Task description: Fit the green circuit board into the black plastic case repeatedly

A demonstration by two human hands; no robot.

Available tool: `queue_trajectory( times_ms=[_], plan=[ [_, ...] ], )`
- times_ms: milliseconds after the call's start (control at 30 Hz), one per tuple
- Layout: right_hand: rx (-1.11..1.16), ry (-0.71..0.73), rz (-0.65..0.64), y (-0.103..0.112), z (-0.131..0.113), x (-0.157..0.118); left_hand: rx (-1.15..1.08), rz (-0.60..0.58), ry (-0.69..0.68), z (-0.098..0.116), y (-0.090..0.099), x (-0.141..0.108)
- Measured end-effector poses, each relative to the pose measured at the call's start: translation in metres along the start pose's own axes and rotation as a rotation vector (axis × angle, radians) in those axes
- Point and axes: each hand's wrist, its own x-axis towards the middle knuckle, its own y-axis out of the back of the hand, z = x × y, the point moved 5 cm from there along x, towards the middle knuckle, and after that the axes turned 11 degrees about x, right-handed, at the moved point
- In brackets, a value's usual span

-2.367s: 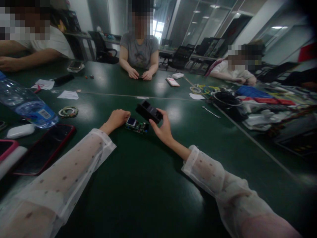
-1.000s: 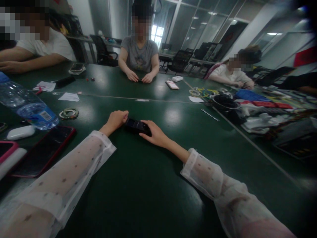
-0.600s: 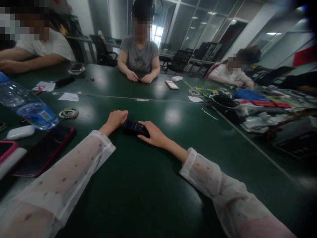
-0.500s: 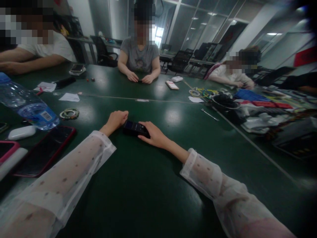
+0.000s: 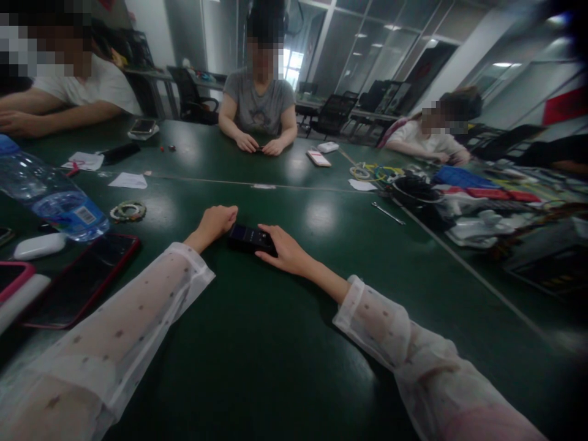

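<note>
A small black device point(image 5: 247, 236) with a dark screen and small buttons lies on the green table point(image 5: 257, 343), in front of me. My right hand point(image 5: 285, 250) grips its right end, thumb on the near side and fingers over the far side. At the device's left end rests my left hand point(image 5: 215, 223), its fingers curled closed. Whether those fingers pinch anything is hidden.
On the left are a water bottle point(image 5: 68, 202), a phone with a red edge point(image 5: 82, 282), a white case point(image 5: 40, 246) and bracelets point(image 5: 127, 212). A wrench point(image 5: 388, 213) and heaped cables point(image 5: 413, 187) lie right. People sit across the table.
</note>
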Motion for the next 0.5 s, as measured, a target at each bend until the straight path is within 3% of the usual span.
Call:
queue_trajectory(
  times_ms=[333,500],
  plan=[
    [-0.011,0.105,0.073,0.0024,-0.0040,-0.0026,0.006,0.004,0.006,0.0004,0.0007,0.0004],
    [-0.061,0.096,0.001,0.0010,-0.0079,-0.0012,0.017,-0.013,0.014,0.0005,0.0016,0.0006]
  ],
)
